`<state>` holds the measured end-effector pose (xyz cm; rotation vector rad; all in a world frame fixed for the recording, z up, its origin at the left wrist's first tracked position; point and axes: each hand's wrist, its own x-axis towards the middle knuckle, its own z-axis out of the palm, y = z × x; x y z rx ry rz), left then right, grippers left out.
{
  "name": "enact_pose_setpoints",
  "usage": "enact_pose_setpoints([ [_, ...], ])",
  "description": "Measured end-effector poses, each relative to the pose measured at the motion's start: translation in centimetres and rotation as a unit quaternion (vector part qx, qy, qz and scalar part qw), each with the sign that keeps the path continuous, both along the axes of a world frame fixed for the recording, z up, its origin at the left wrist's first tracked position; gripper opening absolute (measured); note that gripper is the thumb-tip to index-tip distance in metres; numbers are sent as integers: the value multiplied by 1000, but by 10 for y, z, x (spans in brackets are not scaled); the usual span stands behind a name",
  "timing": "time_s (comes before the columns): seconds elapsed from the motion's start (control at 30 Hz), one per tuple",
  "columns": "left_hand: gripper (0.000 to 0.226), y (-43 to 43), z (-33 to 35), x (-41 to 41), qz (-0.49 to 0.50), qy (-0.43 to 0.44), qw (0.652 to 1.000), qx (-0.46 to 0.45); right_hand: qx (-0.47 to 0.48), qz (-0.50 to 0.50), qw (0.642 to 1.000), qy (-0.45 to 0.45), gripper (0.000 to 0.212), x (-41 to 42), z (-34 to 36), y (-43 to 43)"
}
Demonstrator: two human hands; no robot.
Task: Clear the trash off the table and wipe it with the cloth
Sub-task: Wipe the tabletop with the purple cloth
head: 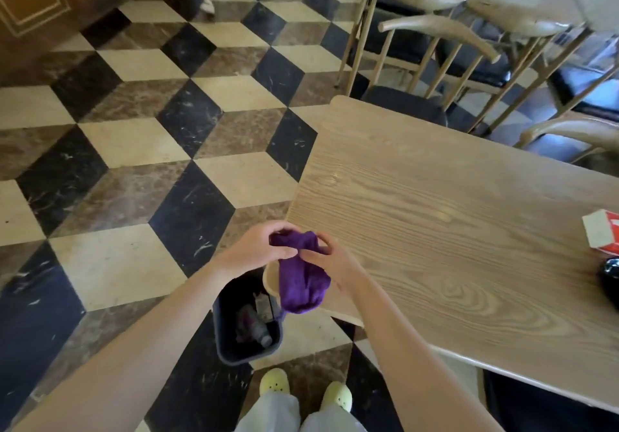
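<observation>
On the head camera I see both hands meeting low in the centre of the frame, at the lower-left corner of the table (452, 213). The left hand (254, 247) curls its fingers over the bunched top of the purple cloth (303, 284). The right hand (335, 262) pinches that same top between thumb and fingers. The cloth hangs crumpled below them, above a dark bin (231, 354) on the floor with trash (258, 327) inside. At the right edge of the frame, a red-and-white carton (601, 234) and a dark rounded object (611, 282) sit on the table.
</observation>
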<state>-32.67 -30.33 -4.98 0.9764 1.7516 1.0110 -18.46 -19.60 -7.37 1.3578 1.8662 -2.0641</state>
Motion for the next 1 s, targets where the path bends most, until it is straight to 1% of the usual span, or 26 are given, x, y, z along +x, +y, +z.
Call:
enact_pose_setpoints([
  [0.03, 36, 3, 9, -1, -23, 6, 1000, 10, -38, 13, 999, 27, 46, 4, 6, 7],
  [0.07, 37, 5, 18, -3, -37, 11, 999, 21, -64, 20, 996, 52, 39, 7, 13, 12],
  [0.17, 36, 14, 36, -11, -50, 33, 997, 39, -70, 5, 992, 104, 36, 14, 31, 31],
  [0.27, 32, 20, 49, -18, -60, 70, 996, 6, -35, 23, 992, 116, 29, 16, 52, 43],
  [0.37, 23, 19, 58, -20, -103, 99, 989, -22, 25, 70, 993, 96, 22, 13, 73, 47],
  [0.47, 23, 14, 61, -21, -126, 137, 982, -26, 90, 42, 988, 116, 12, 8, 93, 50],
  [0.53, 15, 11, 59, -21, -125, 168, 977, -31, 166, 40, 977, 127, 13, 6, 107, 53],
  [0.63, 17, 14, 59, -17, -110, 173, 978, -24, 289, 75, 946, 128, 11, 2, 126, 56],
  [0.67, 19, 17, 63, -14, -91, 159, 983, -6, 313, 87, 936, 135, 9, 0, 132, 58],
  [0.7, 23, 20, 70, -11, -69, 122, 990, 21, 332, 100, 927, 144, 9, -1, 137, 59],
  [0.77, 31, 30, 85, -6, -32, -11, 994, 101, 366, 146, 905, 160, 14, -3, 149, 63],
  [0.8, 30, 36, 94, -4, -16, -73, 987, 139, 382, 173, 893, 166, 16, -4, 153, 65],
  [0.83, 25, 43, 103, -2, 2, -106, 980, 166, 395, 197, 881, 169, 17, -5, 158, 67],
  [0.87, 19, 51, 112, 0, 19, -105, 978, 180, 403, 211, 875, 166, 19, -5, 161, 70],
  [0.93, 11, 65, 125, 2, 39, -25, 982, 182, 401, 214, 877, 156, 25, -3, 167, 80],
  [1.0, 10, 79, 131, 4, 47, 66, 981, 176, 385, 215, 885, 151, 38, 4, 168, 90],
])
